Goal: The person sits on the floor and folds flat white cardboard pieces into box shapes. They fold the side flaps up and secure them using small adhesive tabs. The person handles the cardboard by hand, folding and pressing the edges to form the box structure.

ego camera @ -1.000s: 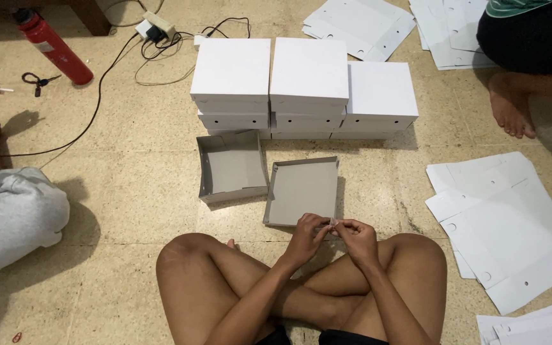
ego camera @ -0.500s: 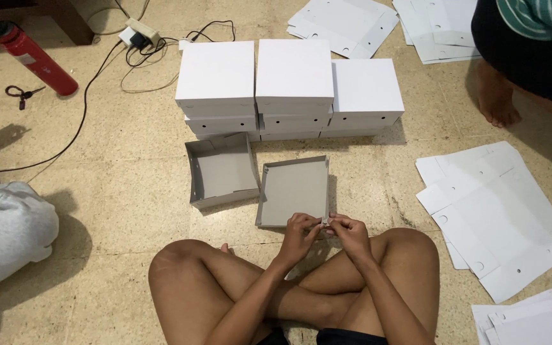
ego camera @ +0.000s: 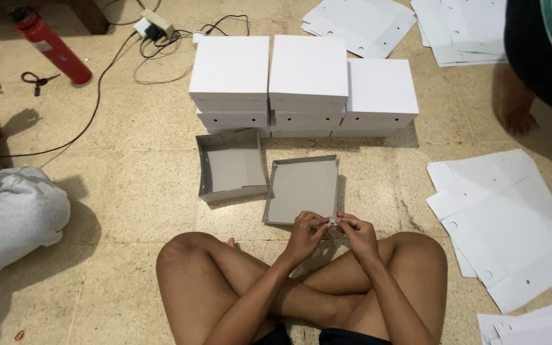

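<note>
I sit cross-legged on the floor. My left hand [ego camera: 306, 232] and my right hand [ego camera: 356, 232] meet above my shins, fingertips pinched together on a tiny pale item [ego camera: 332, 221] too small to identify. Just beyond my fingers lies a shallow grey cardboard lid [ego camera: 302, 187], open side up. To its left stands a deeper grey open box [ego camera: 231, 165]. Behind both, white closed boxes [ego camera: 308, 76] are stacked in a row.
Flat white cardboard blanks [ego camera: 512, 217] lie at right and at the far back [ego camera: 359, 22]. A red bottle [ego camera: 50, 45], scissors [ego camera: 36, 80] and a power strip with cables [ego camera: 154, 27] lie far left. One person sits at left [ego camera: 7, 211], another at top right [ego camera: 538, 57].
The view has shifted slightly, so the boxes sit lower and to the left. My hands stay together in the same place over my legs.
</note>
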